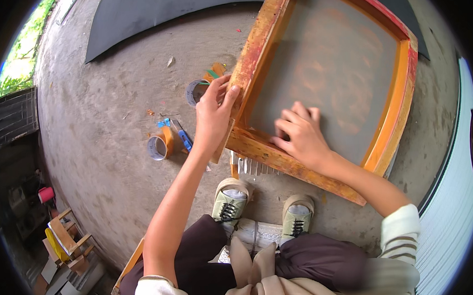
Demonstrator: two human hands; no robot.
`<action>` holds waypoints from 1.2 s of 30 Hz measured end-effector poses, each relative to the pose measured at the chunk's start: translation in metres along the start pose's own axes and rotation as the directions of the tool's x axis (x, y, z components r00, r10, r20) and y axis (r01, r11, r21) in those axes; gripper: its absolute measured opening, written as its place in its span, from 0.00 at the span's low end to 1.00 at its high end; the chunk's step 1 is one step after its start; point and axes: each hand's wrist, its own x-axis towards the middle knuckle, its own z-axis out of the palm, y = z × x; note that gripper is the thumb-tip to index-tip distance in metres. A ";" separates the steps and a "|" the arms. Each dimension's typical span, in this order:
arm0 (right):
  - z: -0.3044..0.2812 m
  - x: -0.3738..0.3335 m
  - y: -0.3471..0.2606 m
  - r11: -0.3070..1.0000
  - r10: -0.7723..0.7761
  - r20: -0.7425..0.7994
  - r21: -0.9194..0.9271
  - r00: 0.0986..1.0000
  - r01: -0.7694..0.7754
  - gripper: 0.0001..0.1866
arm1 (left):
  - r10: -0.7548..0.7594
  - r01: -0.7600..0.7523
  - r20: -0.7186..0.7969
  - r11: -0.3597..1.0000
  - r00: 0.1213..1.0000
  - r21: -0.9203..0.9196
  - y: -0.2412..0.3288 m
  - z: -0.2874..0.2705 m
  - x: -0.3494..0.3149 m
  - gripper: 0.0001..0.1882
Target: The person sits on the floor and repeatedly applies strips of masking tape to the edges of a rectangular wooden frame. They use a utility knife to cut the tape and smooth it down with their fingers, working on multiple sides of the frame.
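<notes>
A wooden screen-printing frame [289, 154], stained orange and red, is tilted in front of me with grey mesh [328, 64] stretched inside it. My left hand [216, 109] grips the frame's left side, thumb on top and fingers around the outer edge. Inside the frame, near its lower left corner, my right hand [302, 134] rests against the mesh with its fingers curled. Something small and dark shows under those fingers, too hidden and blurred to name. Pale orange smudges spread over the mesh.
On the concrete floor [114, 121] left of the frame lie two tape rolls [157, 148] [196, 92] and a blue utility knife [185, 141]. A dark panel [162, 16] lies at the far side. White corrugated sheeting [450, 201] stands at right; wood scraps [66, 239] sit lower left.
</notes>
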 end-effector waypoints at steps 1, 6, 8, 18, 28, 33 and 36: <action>0.009 0.015 -0.008 0.999 -0.033 -0.028 0.002 0.999 0.033 0.12 | 0.003 -0.003 -0.004 1.000 1.000 0.018 -0.001 0.000 0.000 0.18; 0.019 0.057 -0.039 0.999 -0.032 -0.048 -0.024 0.998 0.031 0.09 | -0.010 0.010 0.002 0.999 1.000 0.038 -0.005 -0.002 0.002 0.19; 0.026 0.063 -0.042 0.999 -0.018 -0.103 -0.040 0.994 0.014 0.10 | 0.012 -0.012 -0.003 1.000 1.000 0.017 -0.006 -0.002 0.002 0.19; -0.023 0.016 -0.028 0.998 0.047 0.093 0.033 0.995 -0.050 0.09 | 0.073 -0.074 0.010 0.994 0.997 0.078 -0.012 -0.003 0.011 0.19; -0.001 0.004 -0.089 0.993 0.093 -0.063 -0.072 0.994 -0.097 0.10 | 0.012 -0.013 0.015 1.000 1.000 0.025 -0.012 -0.002 0.007 0.19; 0.026 0.043 -0.105 0.988 -0.022 -0.127 -0.156 0.992 0.002 0.08 | 0.018 -0.018 0.015 0.999 1.000 0.032 -0.012 0.000 0.006 0.18; 0.027 0.042 -0.105 0.990 0.017 -0.132 -0.135 0.991 -0.035 0.07 | 0.012 -0.012 0.005 1.000 1.000 0.013 -0.009 0.003 0.006 0.17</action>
